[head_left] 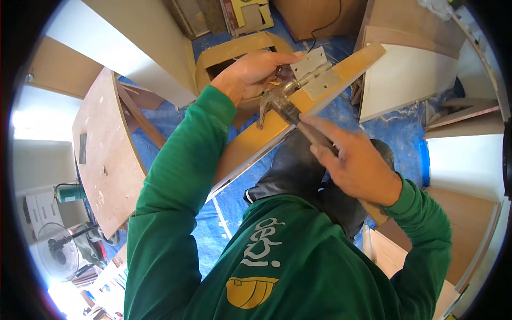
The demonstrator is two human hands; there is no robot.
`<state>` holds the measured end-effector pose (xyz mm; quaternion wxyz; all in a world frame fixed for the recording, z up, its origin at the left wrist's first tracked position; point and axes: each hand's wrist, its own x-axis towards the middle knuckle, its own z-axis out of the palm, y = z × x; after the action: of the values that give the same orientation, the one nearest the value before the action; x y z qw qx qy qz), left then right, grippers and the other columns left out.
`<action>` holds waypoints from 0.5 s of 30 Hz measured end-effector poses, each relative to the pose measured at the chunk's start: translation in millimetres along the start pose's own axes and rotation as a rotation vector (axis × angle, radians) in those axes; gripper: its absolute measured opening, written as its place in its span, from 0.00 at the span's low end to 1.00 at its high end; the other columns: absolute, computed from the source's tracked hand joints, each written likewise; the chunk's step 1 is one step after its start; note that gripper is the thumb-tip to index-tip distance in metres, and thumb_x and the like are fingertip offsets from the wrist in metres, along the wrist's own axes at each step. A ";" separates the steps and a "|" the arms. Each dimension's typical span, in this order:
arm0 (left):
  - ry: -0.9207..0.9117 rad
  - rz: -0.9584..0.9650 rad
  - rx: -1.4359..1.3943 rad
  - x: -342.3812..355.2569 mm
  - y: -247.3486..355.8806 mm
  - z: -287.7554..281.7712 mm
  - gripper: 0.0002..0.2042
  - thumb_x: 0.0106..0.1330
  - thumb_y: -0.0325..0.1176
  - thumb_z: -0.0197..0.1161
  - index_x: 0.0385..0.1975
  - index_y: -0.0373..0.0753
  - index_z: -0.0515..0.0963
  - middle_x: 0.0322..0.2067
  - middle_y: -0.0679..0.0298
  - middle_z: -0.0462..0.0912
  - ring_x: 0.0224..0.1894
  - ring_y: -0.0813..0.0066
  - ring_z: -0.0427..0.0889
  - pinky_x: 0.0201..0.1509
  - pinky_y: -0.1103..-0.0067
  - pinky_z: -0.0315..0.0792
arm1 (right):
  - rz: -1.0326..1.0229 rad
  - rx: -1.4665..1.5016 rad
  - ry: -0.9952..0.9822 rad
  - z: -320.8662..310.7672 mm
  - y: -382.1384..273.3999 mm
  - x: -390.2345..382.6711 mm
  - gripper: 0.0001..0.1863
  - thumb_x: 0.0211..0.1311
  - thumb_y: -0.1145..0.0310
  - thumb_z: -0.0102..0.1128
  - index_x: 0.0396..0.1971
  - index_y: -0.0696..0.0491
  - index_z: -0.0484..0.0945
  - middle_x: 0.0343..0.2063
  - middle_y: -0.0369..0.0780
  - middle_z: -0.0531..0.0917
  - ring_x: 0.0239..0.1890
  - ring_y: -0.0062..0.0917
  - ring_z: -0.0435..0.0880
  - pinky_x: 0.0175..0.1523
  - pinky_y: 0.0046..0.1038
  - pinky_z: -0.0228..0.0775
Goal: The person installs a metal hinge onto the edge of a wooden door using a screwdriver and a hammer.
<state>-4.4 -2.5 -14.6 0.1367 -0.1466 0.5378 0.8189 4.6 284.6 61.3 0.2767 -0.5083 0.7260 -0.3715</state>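
Observation:
My left hand (256, 74) grips the metal door hinge (309, 60) from the upper left, one finger at its upper leaf; the other leaf lies on a long yellowish wooden board (237, 149), which runs diagonally above my legs. My right hand (352, 165) is closed around the wooden handle of a claw hammer (274, 101). The hammer's head rests at or just over the board beside the hinge, below my left fingers; whether it touches the hinge I cannot tell. My left fingertips are partly hidden behind the hinge and hammer.
A cardboard box (248, 41) sits beyond the board on blue plastic sheeting (224, 224). A curved plywood panel (106, 160) leans at left, with a fan (56, 250) below it. White and brown panels (405, 80) stand at right. A pale column (154, 48) rises at upper left.

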 end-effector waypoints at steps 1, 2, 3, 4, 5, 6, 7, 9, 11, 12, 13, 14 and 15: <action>0.001 0.013 -0.014 2.5 -1.7 -2.5 0.15 0.78 0.45 0.69 0.51 0.40 0.84 0.45 0.60 0.91 0.43 0.76 0.88 0.47 0.76 0.82 | -0.005 -0.032 0.051 2.9 1.0 0.3 0.27 0.72 0.75 0.60 0.70 0.59 0.72 0.46 0.60 0.87 0.49 0.60 0.86 0.56 0.49 0.79; -0.003 0.023 -0.033 3.3 -1.5 0.2 0.15 0.78 0.46 0.69 0.51 0.40 0.84 0.45 0.60 0.91 0.44 0.76 0.89 0.47 0.77 0.81 | -0.003 -0.063 0.101 4.7 3.2 0.6 0.26 0.72 0.75 0.60 0.69 0.59 0.73 0.46 0.60 0.87 0.49 0.60 0.86 0.56 0.49 0.79; -0.005 0.021 -0.035 2.2 -1.7 1.6 0.15 0.78 0.46 0.69 0.51 0.40 0.84 0.45 0.60 0.91 0.44 0.76 0.89 0.47 0.77 0.81 | 0.001 -0.064 0.100 3.2 0.1 1.3 0.26 0.72 0.75 0.60 0.69 0.59 0.73 0.46 0.60 0.87 0.49 0.60 0.86 0.56 0.49 0.79; 0.008 0.003 -0.025 0.4 -2.2 2.9 0.16 0.78 0.45 0.69 0.51 0.39 0.84 0.45 0.60 0.91 0.43 0.76 0.89 0.47 0.77 0.82 | 0.053 -0.009 0.006 -0.2 -6.7 2.6 0.26 0.73 0.74 0.60 0.69 0.58 0.74 0.46 0.60 0.87 0.49 0.60 0.86 0.56 0.49 0.79; 0.025 -0.011 -0.012 -4.8 1.1 5.7 0.16 0.78 0.45 0.69 0.50 0.38 0.84 0.44 0.60 0.91 0.43 0.75 0.89 0.47 0.78 0.82 | 0.100 0.045 -0.087 -2.3 -12.7 3.4 0.26 0.73 0.73 0.61 0.70 0.58 0.74 0.45 0.61 0.87 0.49 0.60 0.86 0.55 0.49 0.79; 0.027 -0.010 -0.011 -3.1 -0.5 2.1 0.16 0.78 0.45 0.69 0.50 0.38 0.84 0.44 0.60 0.91 0.43 0.75 0.89 0.47 0.78 0.82 | 0.098 0.045 -0.088 -0.8 -11.6 3.8 0.26 0.73 0.73 0.61 0.70 0.58 0.74 0.45 0.61 0.87 0.49 0.60 0.86 0.55 0.49 0.79; 0.015 0.003 -0.059 1.1 -4.1 -4.4 0.16 0.77 0.44 0.70 0.50 0.37 0.83 0.43 0.59 0.91 0.42 0.74 0.89 0.47 0.76 0.83 | 0.124 0.040 0.005 2.2 -8.1 4.2 0.26 0.73 0.73 0.61 0.69 0.58 0.75 0.44 0.61 0.87 0.48 0.60 0.87 0.54 0.48 0.79; -0.012 0.014 -0.112 2.4 -2.5 1.7 0.16 0.77 0.44 0.70 0.49 0.36 0.83 0.43 0.58 0.90 0.42 0.73 0.89 0.47 0.75 0.84 | 0.162 0.029 0.102 3.4 -6.0 2.2 0.26 0.73 0.72 0.62 0.69 0.58 0.75 0.43 0.61 0.87 0.46 0.59 0.87 0.52 0.46 0.80; 0.071 -0.024 -0.044 -0.9 -0.6 8.4 0.16 0.77 0.42 0.71 0.49 0.34 0.83 0.42 0.56 0.90 0.40 0.72 0.89 0.46 0.73 0.86 | 0.060 0.031 -0.024 4.7 -11.3 -0.8 0.25 0.73 0.71 0.63 0.67 0.58 0.77 0.40 0.61 0.87 0.44 0.58 0.88 0.48 0.43 0.81; 0.071 -0.025 -0.045 1.4 -2.5 4.1 0.16 0.77 0.42 0.71 0.49 0.34 0.83 0.42 0.56 0.90 0.40 0.72 0.89 0.46 0.73 0.86 | 0.061 0.032 -0.024 0.3 -14.7 0.6 0.25 0.73 0.71 0.63 0.67 0.58 0.77 0.40 0.61 0.87 0.44 0.58 0.88 0.48 0.43 0.81; 0.033 0.004 -0.061 5.1 -5.7 -3.3 0.16 0.76 0.42 0.71 0.49 0.33 0.83 0.41 0.56 0.90 0.39 0.72 0.89 0.45 0.72 0.86 | 0.198 0.030 -0.011 -6.9 -18.8 3.3 0.25 0.73 0.71 0.63 0.67 0.58 0.77 0.41 0.61 0.86 0.44 0.58 0.88 0.49 0.44 0.81; -0.005 0.034 -0.076 4.7 -5.1 -4.8 0.16 0.76 0.42 0.71 0.49 0.33 0.83 0.41 0.55 0.90 0.39 0.71 0.89 0.44 0.71 0.86 | 0.333 0.028 0.003 -12.2 -20.6 5.6 0.25 0.73 0.71 0.63 0.68 0.58 0.77 0.41 0.61 0.86 0.45 0.58 0.88 0.50 0.45 0.81; -0.003 0.033 -0.074 5.0 -5.8 -4.6 0.16 0.76 0.42 0.71 0.49 0.33 0.83 0.41 0.55 0.90 0.39 0.71 0.89 0.44 0.71 0.86 | 0.321 0.027 -0.014 -14.9 -19.2 7.7 0.25 0.73 0.70 0.62 0.68 0.58 0.77 0.43 0.61 0.87 0.46 0.57 0.89 0.51 0.45 0.81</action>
<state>-6.3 -4.2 -23.2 0.1186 -0.1415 0.5091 0.8406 0.6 277.2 85.5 0.3442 -0.3846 0.7908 -0.3289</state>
